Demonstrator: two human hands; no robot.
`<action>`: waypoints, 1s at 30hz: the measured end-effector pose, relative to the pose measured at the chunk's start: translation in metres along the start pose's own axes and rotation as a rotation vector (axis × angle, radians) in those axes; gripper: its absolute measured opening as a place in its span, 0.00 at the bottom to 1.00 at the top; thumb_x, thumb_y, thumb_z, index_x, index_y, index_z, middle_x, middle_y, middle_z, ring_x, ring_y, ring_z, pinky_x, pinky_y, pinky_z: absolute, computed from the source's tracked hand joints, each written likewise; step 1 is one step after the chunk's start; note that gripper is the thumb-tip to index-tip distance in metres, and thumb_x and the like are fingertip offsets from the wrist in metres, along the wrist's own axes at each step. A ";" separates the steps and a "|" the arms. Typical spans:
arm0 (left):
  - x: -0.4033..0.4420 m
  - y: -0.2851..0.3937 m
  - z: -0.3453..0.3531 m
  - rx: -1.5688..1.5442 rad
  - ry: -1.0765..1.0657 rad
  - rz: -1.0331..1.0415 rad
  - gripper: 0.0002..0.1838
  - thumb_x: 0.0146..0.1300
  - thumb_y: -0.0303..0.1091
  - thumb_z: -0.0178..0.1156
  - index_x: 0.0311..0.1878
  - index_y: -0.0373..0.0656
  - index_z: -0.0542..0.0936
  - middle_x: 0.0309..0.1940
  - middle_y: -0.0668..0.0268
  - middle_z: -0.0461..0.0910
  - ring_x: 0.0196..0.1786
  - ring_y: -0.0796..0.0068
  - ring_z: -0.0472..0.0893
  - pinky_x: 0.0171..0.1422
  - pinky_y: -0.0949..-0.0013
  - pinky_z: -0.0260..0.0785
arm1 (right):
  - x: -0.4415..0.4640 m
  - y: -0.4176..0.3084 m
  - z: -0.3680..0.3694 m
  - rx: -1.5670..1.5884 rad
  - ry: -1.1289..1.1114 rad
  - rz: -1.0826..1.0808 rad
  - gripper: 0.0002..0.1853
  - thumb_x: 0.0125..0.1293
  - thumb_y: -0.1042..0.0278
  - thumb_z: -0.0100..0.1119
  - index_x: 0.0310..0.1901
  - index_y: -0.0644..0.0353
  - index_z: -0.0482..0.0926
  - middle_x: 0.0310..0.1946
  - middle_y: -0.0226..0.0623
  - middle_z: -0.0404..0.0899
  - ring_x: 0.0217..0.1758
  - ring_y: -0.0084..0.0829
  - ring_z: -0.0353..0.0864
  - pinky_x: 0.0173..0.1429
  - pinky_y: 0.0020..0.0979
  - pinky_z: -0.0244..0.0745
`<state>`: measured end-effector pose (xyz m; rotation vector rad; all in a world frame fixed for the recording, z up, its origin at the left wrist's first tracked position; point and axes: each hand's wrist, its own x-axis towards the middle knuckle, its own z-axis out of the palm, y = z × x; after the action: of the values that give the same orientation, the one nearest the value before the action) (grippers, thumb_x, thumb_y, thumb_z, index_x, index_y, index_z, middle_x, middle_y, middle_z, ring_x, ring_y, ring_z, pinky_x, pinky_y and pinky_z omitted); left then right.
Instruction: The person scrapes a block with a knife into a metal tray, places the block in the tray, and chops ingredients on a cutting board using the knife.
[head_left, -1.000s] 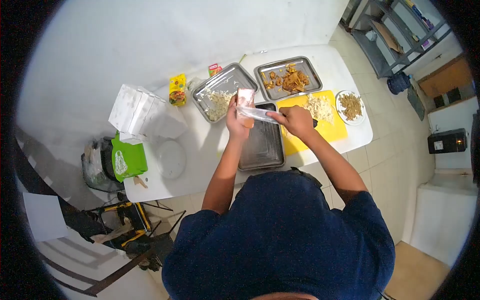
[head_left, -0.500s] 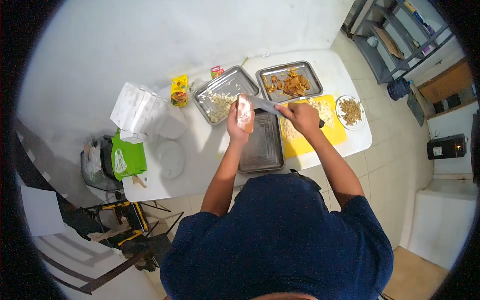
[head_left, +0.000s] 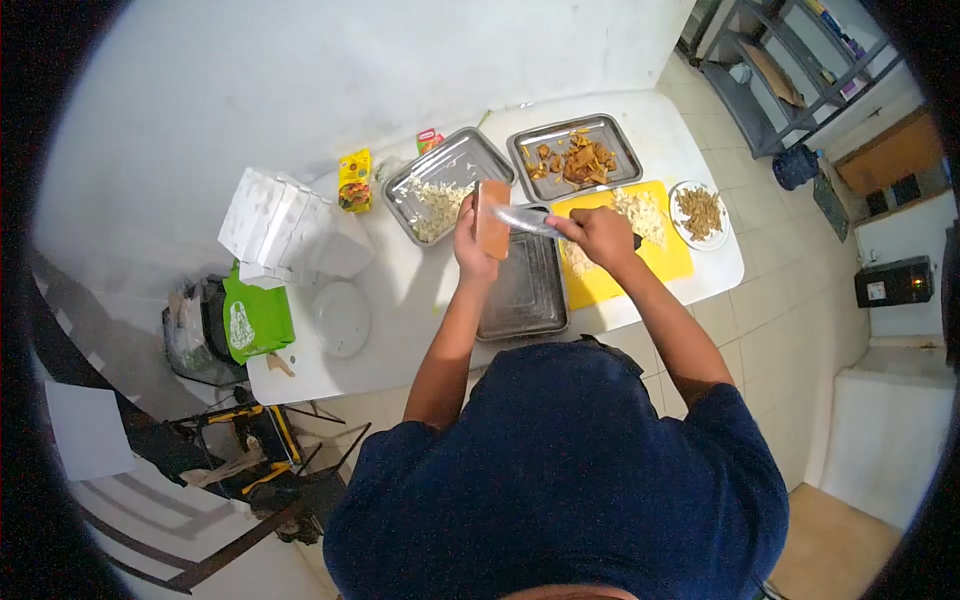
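Note:
My left hand point(head_left: 470, 242) holds up a flat, reddish-brown sharpening stone point(head_left: 492, 228), its fingers wrapped along the stone's left edge. In my right hand point(head_left: 603, 238) is a knife point(head_left: 528, 219), gripped by its dark handle. The blade points left and its tip end lies over the face of the stone; whether it touches cannot be made out. Below both hands is an upright-rimmed dark metal tray point(head_left: 565, 318). Under and beyond my right hand lies a yellow cutting board point(head_left: 677, 262) with chopped pale pieces on it.
A metal tray point(head_left: 398, 207) with pale shreds and another tray point(head_left: 516, 150) with brown pieces stand at the back. On the right is a plate point(head_left: 688, 190) of brownish strips. A white box point(head_left: 262, 215), a yellow packet point(head_left: 355, 180) and a green bag point(head_left: 262, 318) are leftward.
The knife blade has shifted slightly down and turned over the stone. The stone's face, whitish before, now looks plain reddish-brown. My right hand has barely moved.

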<state>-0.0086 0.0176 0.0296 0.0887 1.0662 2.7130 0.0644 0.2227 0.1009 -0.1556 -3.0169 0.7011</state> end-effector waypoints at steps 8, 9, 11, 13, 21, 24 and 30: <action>-0.004 0.011 0.006 0.011 -0.063 0.024 0.25 0.72 0.44 0.42 0.67 0.43 0.69 0.57 0.63 0.78 0.52 0.68 0.80 0.53 0.63 0.75 | -0.008 -0.009 0.007 0.018 -0.061 -0.038 0.38 0.62 0.22 0.48 0.23 0.55 0.83 0.18 0.47 0.79 0.25 0.51 0.82 0.29 0.48 0.74; 0.000 0.005 0.007 0.030 -0.015 0.068 0.26 0.71 0.45 0.43 0.67 0.43 0.69 0.56 0.63 0.78 0.50 0.68 0.80 0.50 0.64 0.75 | -0.006 -0.003 0.010 0.033 -0.030 -0.007 0.38 0.61 0.22 0.48 0.22 0.55 0.83 0.18 0.47 0.79 0.26 0.51 0.82 0.29 0.48 0.74; 0.006 -0.003 -0.017 -0.020 -0.083 -0.003 0.27 0.71 0.46 0.43 0.68 0.44 0.69 0.56 0.63 0.78 0.49 0.68 0.81 0.48 0.64 0.76 | 0.005 0.006 0.002 0.065 -0.006 0.109 0.38 0.61 0.21 0.48 0.22 0.55 0.83 0.18 0.47 0.79 0.26 0.51 0.82 0.29 0.48 0.74; -0.006 0.011 0.000 -0.022 -0.040 -0.020 0.27 0.70 0.46 0.45 0.68 0.44 0.69 0.55 0.62 0.79 0.45 0.67 0.81 0.44 0.65 0.76 | 0.011 0.012 -0.004 0.075 0.031 0.185 0.39 0.61 0.21 0.48 0.22 0.54 0.83 0.18 0.47 0.79 0.26 0.51 0.82 0.30 0.48 0.74; 0.003 0.003 -0.001 -0.076 -0.024 -0.013 0.26 0.70 0.46 0.44 0.67 0.46 0.69 0.48 0.65 0.80 0.40 0.67 0.80 0.37 0.67 0.76 | 0.005 0.004 0.001 0.012 0.021 0.046 0.38 0.63 0.22 0.47 0.24 0.54 0.84 0.18 0.47 0.79 0.26 0.50 0.82 0.29 0.48 0.74; -0.004 0.008 -0.003 -0.122 -0.040 -0.027 0.25 0.70 0.46 0.44 0.65 0.46 0.71 0.47 0.66 0.79 0.39 0.69 0.80 0.28 0.70 0.73 | 0.005 -0.003 -0.011 0.023 0.001 0.070 0.38 0.63 0.22 0.47 0.24 0.55 0.84 0.18 0.47 0.79 0.26 0.50 0.82 0.29 0.47 0.74; -0.004 0.007 0.000 -0.059 -0.059 -0.032 0.24 0.70 0.47 0.44 0.65 0.47 0.71 0.48 0.65 0.79 0.40 0.69 0.81 0.33 0.68 0.75 | 0.002 -0.007 -0.002 -0.041 -0.028 0.032 0.40 0.61 0.20 0.46 0.23 0.55 0.83 0.20 0.47 0.80 0.26 0.50 0.83 0.31 0.47 0.75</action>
<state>-0.0062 0.0115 0.0343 0.1395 0.9628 2.6936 0.0623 0.2169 0.1056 -0.1968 -3.0634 0.6501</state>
